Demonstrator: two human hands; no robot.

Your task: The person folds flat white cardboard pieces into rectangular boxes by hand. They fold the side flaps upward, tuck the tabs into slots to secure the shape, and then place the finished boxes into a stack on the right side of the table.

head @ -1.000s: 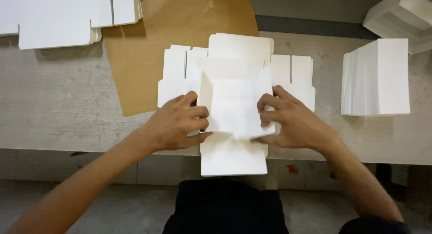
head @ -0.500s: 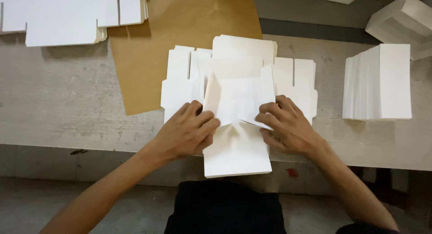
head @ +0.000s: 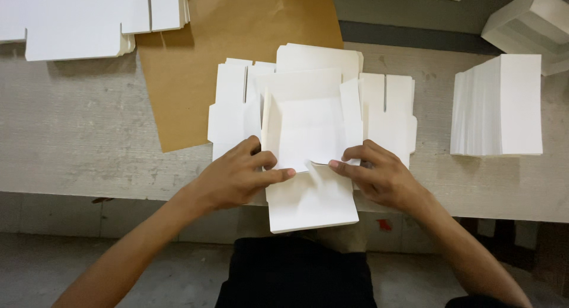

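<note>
Both hands, left hand [head: 237,174] and right hand [head: 382,177], pinching the near flap of a white box blank [head: 308,136] between them on the table [head: 71,142]; side walls raised, front flap and lid left unfolded. Beyond: brown paper [head: 195,77], flat blanks [head: 77,23]; right: white stack [head: 498,106], well apart, blocking nothing.

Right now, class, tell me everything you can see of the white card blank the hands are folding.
The white card blank looks like thin matt cardboard, die-cut with flaps. It lies on a stack of flat blanks on the grey table, its near panel overhanging the edge. Two side walls stand raised; the rest lies flat. The left hand and right hand press its near fold, fingertips almost meeting.
</note>
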